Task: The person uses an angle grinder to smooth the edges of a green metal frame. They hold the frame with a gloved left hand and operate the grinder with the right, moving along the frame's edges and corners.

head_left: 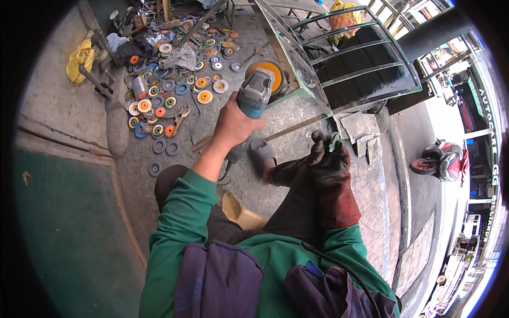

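Note:
My bare left hand (235,125) is wrapped round the body of a teal and grey angle grinder (256,89), with its cord hanging below. The grinder's orange disc (269,73) is beside the edge of a metal frame (303,94); I cannot tell whether they touch. On my right hand (335,164) is a worn, blackened red glove, held above my leg. Its fingers look curled, near a small greenish piece (334,142) that may be in their grip. Dark soiling blurs the fingertips, and what they hold is unclear.
Many worn grinding discs (204,96) litter the floor ahead and left, with a spray can (140,88) among them. A barred metal grille (366,69) stands ahead right. Flat scraps (360,130) lie right; a red motorcycle (448,160) is beyond. A green panel (69,212) borders the left.

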Action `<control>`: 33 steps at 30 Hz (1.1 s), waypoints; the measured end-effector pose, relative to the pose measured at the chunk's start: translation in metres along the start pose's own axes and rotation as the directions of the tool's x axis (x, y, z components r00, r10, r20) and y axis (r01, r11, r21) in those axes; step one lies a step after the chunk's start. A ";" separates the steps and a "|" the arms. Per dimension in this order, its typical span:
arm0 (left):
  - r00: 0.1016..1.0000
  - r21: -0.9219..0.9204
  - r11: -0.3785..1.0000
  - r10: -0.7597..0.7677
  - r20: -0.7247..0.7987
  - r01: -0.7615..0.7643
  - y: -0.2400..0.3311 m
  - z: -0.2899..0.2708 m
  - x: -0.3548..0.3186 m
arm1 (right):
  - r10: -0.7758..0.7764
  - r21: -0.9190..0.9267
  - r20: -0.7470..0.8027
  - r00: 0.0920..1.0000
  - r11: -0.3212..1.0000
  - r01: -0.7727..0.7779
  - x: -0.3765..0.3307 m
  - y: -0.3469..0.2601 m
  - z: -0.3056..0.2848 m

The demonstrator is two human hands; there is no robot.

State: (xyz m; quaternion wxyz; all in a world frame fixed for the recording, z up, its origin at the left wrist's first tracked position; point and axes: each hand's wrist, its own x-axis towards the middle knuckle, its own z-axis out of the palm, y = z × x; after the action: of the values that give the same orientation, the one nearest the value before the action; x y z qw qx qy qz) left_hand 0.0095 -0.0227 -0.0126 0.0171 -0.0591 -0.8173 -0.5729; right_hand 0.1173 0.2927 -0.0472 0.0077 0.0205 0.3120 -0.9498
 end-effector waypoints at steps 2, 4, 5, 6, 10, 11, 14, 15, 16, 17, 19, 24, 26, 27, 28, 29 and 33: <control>0.999 0.089 0.996 -0.025 -0.044 0.029 -0.001 -0.004 0.000 | 0.113 0.169 0.025 0.993 0.979 -0.115 -0.001 -0.005 0.006; 0.999 0.022 0.999 -0.038 -0.038 0.038 -0.003 -0.007 -0.001 | 0.206 0.252 0.034 0.978 0.945 -0.208 -0.002 -0.010 0.013; 0.999 -0.017 0.999 -0.036 -0.038 0.035 -0.004 -0.007 -0.001 | 0.186 0.242 0.051 0.981 0.951 -0.193 -0.003 -0.009 0.017; 1.000 -0.053 0.998 -0.018 -0.016 0.017 -0.005 -0.007 -0.002 | 0.154 0.231 0.053 0.987 0.959 -0.162 -0.005 -0.007 0.020; 0.999 -0.115 0.993 0.035 0.037 -0.031 -0.003 0.001 -0.005 | -0.209 -0.632 -0.001 0.978 0.758 0.162 -0.008 0.001 0.029; 0.998 -0.112 0.993 0.040 0.043 -0.035 -0.002 0.003 -0.004 | -0.191 -0.564 -0.021 0.981 0.813 0.146 -0.009 0.002 0.029; 0.999 -0.172 0.985 0.008 0.048 0.000 0.000 0.005 -0.006 | 0.122 0.276 0.077 0.989 0.951 -0.139 -0.006 -0.005 0.024; 0.998 -0.195 0.981 -0.005 0.059 0.017 0.000 0.004 -0.007 | 0.149 0.280 0.053 0.987 0.947 -0.158 -0.006 -0.007 0.022; 0.998 -0.208 0.978 -0.021 0.063 0.034 0.000 0.003 -0.008 | 0.155 0.292 0.045 0.987 0.943 -0.162 -0.006 -0.009 0.019; 0.998 -0.227 0.973 -0.025 0.059 0.038 -0.001 0.002 -0.008 | 0.165 0.302 0.059 0.984 0.937 -0.175 -0.006 -0.009 0.017; 0.997 -0.249 0.967 -0.035 0.063 0.049 -0.002 0.000 -0.010 | 0.174 0.330 0.063 0.983 0.925 -0.185 -0.006 -0.010 0.014; 0.995 -0.250 0.966 -0.041 0.089 0.062 -0.005 -0.003 -0.013 | 0.173 0.310 0.057 0.983 0.933 -0.182 -0.004 -0.009 0.013; 0.995 -0.230 0.971 -0.039 0.094 0.060 -0.004 -0.003 -0.014 | 0.185 0.338 0.075 0.980 0.920 -0.199 -0.004 -0.009 0.014; 0.995 -0.224 0.973 -0.030 0.093 0.050 -0.003 -0.003 -0.014 | 0.185 0.324 0.069 0.980 0.925 -0.197 -0.003 -0.008 0.014; 0.996 -0.199 0.979 -0.012 0.083 0.029 -0.002 -0.001 -0.013 | 0.173 0.313 0.068 0.983 0.931 -0.186 -0.004 -0.008 0.014; 0.998 -0.182 0.983 0.019 0.063 -0.007 0.000 0.000 -0.011 | 0.161 0.302 0.066 0.985 0.938 -0.174 -0.003 -0.008 0.014; 0.997 -0.129 0.991 0.034 0.062 -0.026 0.010 0.012 0.001 | 0.172 0.289 0.049 0.984 0.941 -0.179 -0.005 -0.006 0.011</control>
State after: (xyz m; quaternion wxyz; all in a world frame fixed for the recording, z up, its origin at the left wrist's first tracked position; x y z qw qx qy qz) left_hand 0.0098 -0.0080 -0.0067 -0.0045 -0.0907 -0.7779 -0.6218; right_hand 0.1215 0.2916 -0.0347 0.0926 0.0383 0.1653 -0.9812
